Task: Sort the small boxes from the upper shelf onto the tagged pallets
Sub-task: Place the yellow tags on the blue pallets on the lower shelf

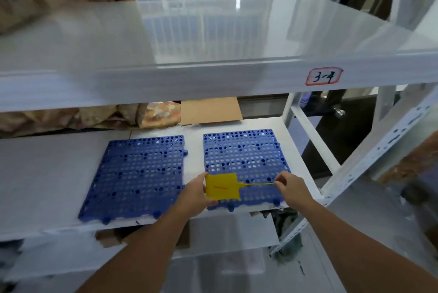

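Two flat blue plastic pallets full of round holes lie side by side on the white middle shelf (pixel 59 174) of a white metal rack. The left blue pallet (pixel 137 174) and the right blue pallet (pixel 244 157) sit close together but do not touch. Both hands are over the front edge of the right one. The left hand (pixel 196 194) grips the left side of a square yellow plastic tag (pixel 221 187) with a thin red line on it. A thin yellow strap (pixel 259 184) runs from the tag to the right, and the right hand (pixel 290 184) pinches the end of it with its fingertips. The tag is held just over the front part of the right pallet. The shiny white upper shelf (pixel 213 31) is above, and its front edge has a white label with a red border (pixel 324 76) that reads 3-4. A flat piece of brown cardboard (pixel 211 110) leans at the back of the middle shelf.
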The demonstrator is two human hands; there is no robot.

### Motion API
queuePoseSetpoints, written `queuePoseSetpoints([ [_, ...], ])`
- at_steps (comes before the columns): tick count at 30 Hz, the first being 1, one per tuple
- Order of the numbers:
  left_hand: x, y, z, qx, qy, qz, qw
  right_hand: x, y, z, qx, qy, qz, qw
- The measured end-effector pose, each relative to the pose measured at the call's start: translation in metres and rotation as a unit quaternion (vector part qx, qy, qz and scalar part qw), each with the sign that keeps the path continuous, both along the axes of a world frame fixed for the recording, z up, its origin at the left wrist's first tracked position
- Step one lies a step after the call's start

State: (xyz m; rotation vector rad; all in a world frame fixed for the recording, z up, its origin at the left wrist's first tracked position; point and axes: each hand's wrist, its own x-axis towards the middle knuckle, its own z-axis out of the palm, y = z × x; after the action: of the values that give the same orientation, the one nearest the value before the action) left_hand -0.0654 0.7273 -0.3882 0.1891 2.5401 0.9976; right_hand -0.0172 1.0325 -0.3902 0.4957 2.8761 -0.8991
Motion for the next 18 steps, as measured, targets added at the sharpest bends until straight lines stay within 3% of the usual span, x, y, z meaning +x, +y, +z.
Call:
queuePoseSetpoints([
  [5, -0.003, 0.001, -0.014, -0.053, -0.010, -0.005, 0.999, -0.008, 0.002, -0.015, -0.001, -0.006, 0.021, 1.000],
  [18, -0.001, 0.005, -0.029, -0.063, -0.041, 0.002, 0.997, -0.008, 0.006, -0.021, 0.028, -0.005, 0.039, 0.999],
])
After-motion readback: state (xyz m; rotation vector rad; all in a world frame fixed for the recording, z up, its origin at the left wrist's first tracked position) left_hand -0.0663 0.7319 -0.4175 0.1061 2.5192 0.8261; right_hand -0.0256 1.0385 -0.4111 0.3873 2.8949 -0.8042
